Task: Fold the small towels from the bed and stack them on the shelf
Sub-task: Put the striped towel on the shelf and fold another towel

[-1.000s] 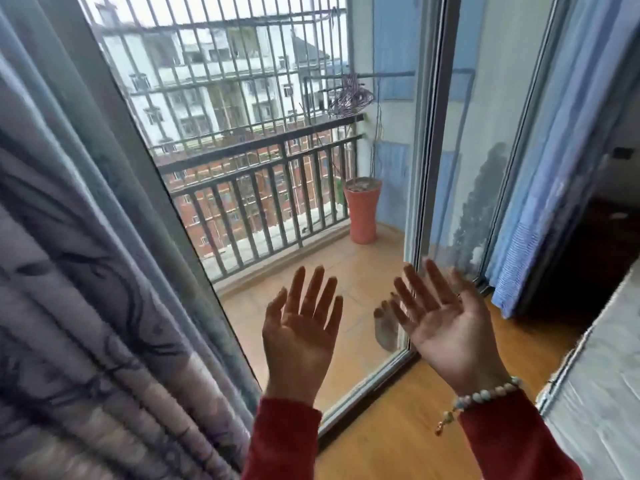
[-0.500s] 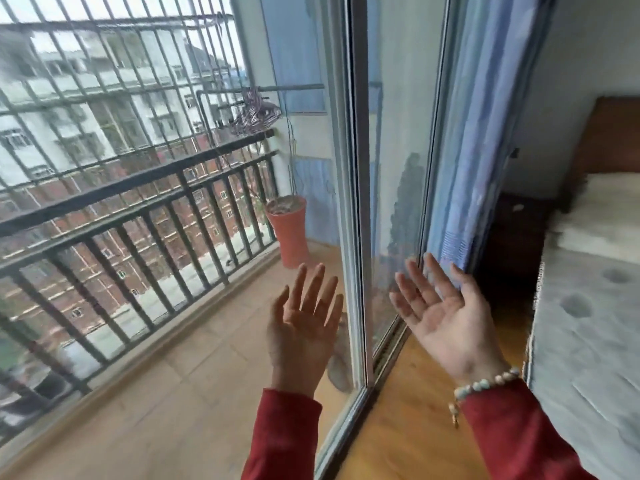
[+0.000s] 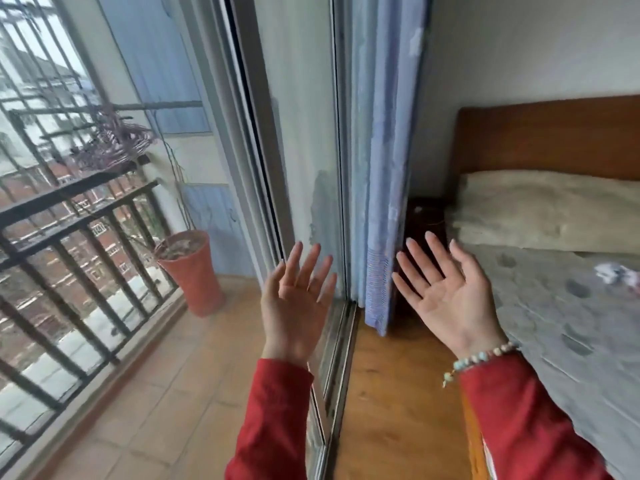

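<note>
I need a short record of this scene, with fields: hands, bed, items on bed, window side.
left hand: raised, fingers straight, holds nothing
right hand: raised, palm open, holds nothing; bracelet on wrist
bed: at right, grey cover
on bed: pillow; small crumpled cloth at the frame edge
window side: blue curtain, red pot on balcony

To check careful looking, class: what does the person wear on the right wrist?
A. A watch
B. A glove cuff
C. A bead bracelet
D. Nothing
C: a bead bracelet circles the wrist just below the open right hand, above the red sleeve.
</note>
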Tool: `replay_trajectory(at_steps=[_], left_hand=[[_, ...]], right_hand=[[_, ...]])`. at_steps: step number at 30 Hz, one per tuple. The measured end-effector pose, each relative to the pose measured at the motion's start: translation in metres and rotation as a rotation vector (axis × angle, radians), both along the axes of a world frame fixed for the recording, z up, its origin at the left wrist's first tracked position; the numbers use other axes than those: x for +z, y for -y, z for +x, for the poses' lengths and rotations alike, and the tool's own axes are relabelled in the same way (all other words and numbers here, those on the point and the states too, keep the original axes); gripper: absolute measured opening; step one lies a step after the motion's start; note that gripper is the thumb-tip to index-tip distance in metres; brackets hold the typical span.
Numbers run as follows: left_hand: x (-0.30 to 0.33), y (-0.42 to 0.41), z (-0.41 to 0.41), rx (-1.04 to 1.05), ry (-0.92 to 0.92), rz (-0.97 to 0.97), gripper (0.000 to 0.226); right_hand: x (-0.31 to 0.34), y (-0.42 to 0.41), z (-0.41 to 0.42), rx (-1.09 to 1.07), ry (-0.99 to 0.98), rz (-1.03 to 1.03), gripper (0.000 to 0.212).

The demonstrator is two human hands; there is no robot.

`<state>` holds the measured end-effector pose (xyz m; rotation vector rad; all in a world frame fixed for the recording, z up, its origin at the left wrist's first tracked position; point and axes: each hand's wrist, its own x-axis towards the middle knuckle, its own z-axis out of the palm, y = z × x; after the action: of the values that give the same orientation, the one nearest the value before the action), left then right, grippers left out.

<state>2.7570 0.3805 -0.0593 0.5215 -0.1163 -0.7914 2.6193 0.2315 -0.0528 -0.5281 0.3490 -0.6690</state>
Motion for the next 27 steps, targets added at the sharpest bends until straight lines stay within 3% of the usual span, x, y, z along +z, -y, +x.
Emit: replay_trajectory(at_steps=[10, 19, 27], left_hand=[[-0.037, 0.178, 0.076, -0.198, 0.010, 0.065, 0.037], [-0.001, 0.373, 0.134, -0.239, 0.068, 0.013, 0.041], [-0.029, 0.508, 0.177, -0.317, 0.030, 0.072, 0.040]], right_hand=[[-0.038, 0.148, 0.034, -0.214, -0.056, 0.075, 0.037], [-0.004, 0.340, 0.081, -0.269, -0.015, 0.016, 0.036], [-0.033, 0.463, 0.118, -0.315, -0.066, 0.063, 0.037]])
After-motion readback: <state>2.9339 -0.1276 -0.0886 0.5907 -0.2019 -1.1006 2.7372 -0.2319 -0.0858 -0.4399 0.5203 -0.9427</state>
